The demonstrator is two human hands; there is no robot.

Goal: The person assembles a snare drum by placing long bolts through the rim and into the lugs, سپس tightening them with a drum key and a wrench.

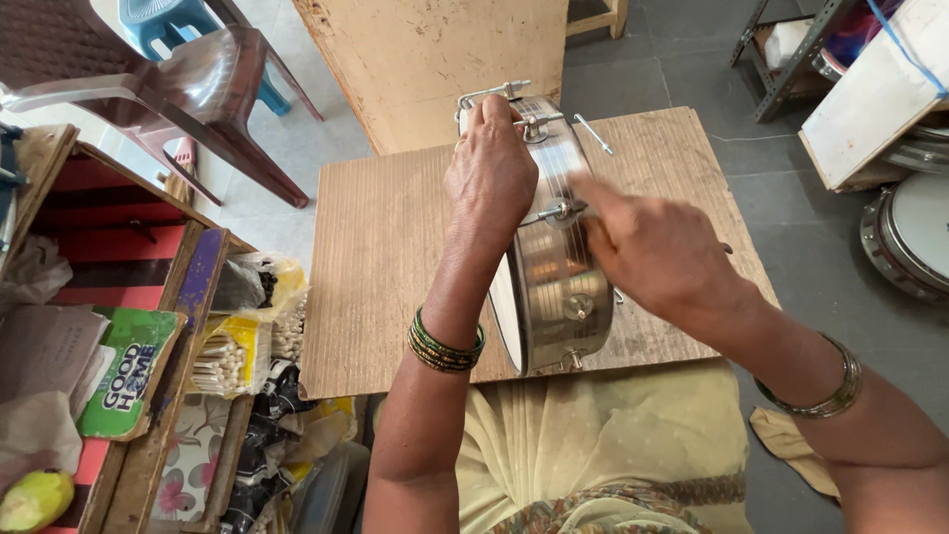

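A shiny metal drum shell (554, 282) with tension lugs stands on its edge on a brown wooden board (386, 257). My left hand (489, 173) rests over the drum's top rim and steadies it, with green bangles on the wrist. Beside it, my right hand (657, 252) is blurred against the drum's right side near a lug and tension rod (559, 211); whether it pinches a small part I cannot tell. A loose metal rod (593, 133) lies on the board behind the drum.
Left of the board stand a red wooden crate (109, 237), bags of small parts (237, 356) and a green fruit (35, 499). Plastic chairs (188, 79) stand far left, a plywood sheet (435, 59) behind, and finished drums (914, 232) lie right.
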